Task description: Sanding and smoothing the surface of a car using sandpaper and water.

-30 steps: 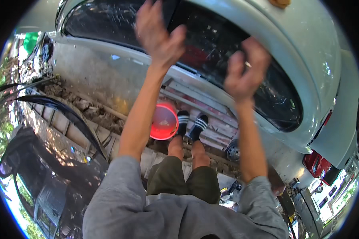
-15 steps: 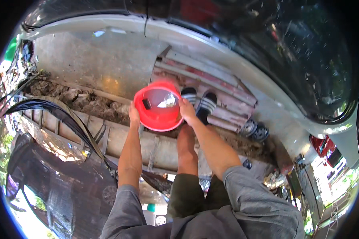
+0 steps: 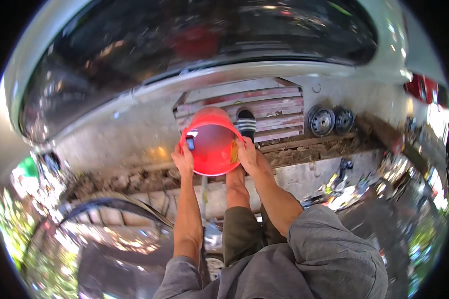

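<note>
Outdoors, a broken dirt strip and a concrete kerb point(image 3: 304, 177) are seen below a pale car point(image 3: 134, 107). Nearest, grey sleeves and olive shorts are seen. A red bucket point(image 3: 212, 144) is held out in front between both hands: the left hand point(image 3: 183, 160) is closed on its left rim, the right hand point(image 3: 248, 155) is closed on its right rim. Beyond it, a sandalled foot point(image 3: 246, 123) is set on a wooden pallet point(image 3: 269, 109). Two metal wheels point(image 3: 330, 119) are seen to the far right.
</note>
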The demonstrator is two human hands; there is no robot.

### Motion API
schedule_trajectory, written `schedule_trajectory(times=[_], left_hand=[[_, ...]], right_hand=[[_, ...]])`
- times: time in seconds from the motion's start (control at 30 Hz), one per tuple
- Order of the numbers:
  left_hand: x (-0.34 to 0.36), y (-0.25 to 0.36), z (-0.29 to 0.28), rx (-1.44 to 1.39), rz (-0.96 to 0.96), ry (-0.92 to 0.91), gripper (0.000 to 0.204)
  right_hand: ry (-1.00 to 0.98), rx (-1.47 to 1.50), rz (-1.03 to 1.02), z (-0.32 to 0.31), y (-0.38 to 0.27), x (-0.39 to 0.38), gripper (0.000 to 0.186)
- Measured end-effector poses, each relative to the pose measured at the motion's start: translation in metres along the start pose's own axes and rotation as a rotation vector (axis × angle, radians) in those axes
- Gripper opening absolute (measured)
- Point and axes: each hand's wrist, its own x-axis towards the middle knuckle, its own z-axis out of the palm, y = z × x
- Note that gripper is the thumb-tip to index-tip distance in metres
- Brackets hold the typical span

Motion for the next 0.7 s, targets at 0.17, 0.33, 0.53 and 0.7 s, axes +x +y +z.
schedule_trajectory(times=[0.17,0.33,0.53,0.7], left_hand=[[0.004,0.068,0.061,0.175,0.279,-0.178,0.055],[-0.013,0.129,0.144,0.188,0.379,-0.594,0.05],[-0.034,0.141,0.251,0.058,0.151,-0.961,0.036],[-0.061,0.147,0.31,0.098,0.305,-1.102,0.041]], right_hand=[[0.201,0.217,0.066,-0.067,-0.004,0.009,0.051],[0.363,0.303,0.168,-0.152,0.001,0.039,0.046],[0.525,0.49,0.376,-0.223,0.061,0.104,0.046],[0.498,0.532,0.436,-0.26,0.103,0.127,0.046]])
